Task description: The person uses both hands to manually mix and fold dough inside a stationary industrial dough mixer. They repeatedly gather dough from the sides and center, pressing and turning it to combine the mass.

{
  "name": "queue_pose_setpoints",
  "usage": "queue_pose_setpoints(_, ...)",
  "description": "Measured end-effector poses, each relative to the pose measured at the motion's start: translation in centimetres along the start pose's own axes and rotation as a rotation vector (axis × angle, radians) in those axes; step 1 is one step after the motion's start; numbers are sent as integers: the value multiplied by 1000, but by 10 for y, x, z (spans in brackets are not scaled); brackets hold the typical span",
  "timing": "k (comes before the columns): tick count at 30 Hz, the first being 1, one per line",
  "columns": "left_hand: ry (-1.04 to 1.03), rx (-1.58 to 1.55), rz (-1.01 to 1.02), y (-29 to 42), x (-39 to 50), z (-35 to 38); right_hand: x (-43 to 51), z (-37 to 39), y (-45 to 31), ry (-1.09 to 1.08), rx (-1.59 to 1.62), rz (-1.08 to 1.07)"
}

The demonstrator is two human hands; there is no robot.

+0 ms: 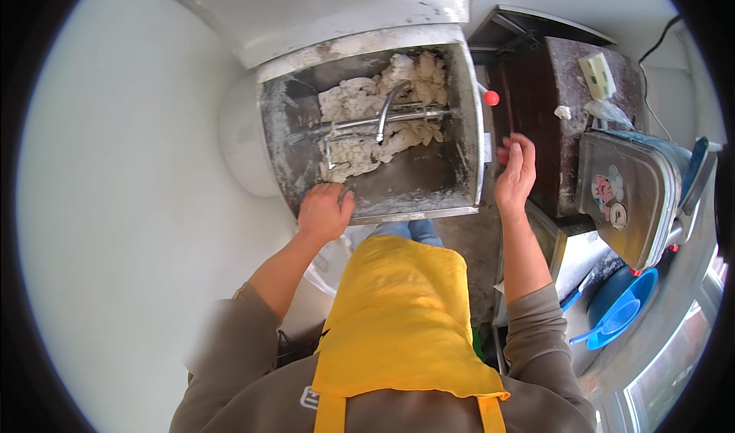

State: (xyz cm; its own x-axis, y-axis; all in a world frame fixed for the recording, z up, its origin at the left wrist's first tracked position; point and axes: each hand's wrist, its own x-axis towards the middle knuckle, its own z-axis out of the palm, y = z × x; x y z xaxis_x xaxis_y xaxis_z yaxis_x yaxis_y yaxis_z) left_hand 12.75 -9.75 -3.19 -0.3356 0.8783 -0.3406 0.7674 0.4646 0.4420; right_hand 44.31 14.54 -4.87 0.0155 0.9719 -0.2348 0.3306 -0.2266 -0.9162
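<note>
A metal dough mixer tub (367, 217) lies before me, its rim and walls coated with flour. Inside, rough lumpy dough (356, 97) lies around a metal shaft with curved mixing arms (386, 114). My left hand (325, 212) rests on the tub's near rim at its left corner, fingers over the edge, holding nothing. My right hand (515, 171) is just right of the tub's right side, near a small pale switch or plate (487, 147); its fingers are partly curled and I see nothing in it. A lever with a red ball knob (491, 98) sticks out from that side.
Right of the tub stands a floury dark cabinet (597, 77) bearing a pale green-marked block (597, 76) and a dough scrap (563, 112). A lidded clear container (626, 197), a blue basin (640, 286) and a blue scoop (620, 318) are nearer. A white wall (132, 192) bounds the left.
</note>
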Motion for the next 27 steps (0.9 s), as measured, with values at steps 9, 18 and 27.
queue_pose_setpoints(9,35,15,56,6,2,-4,-2,-46,258,-128,-128,769)
queue_pose_setpoints(18,67,-9,102,6,5,-3,30,-3,316,-161,245,730)
queue_pose_setpoints(27,100,-14,121,4,6,0,22,-16,359,-113,-128,291)
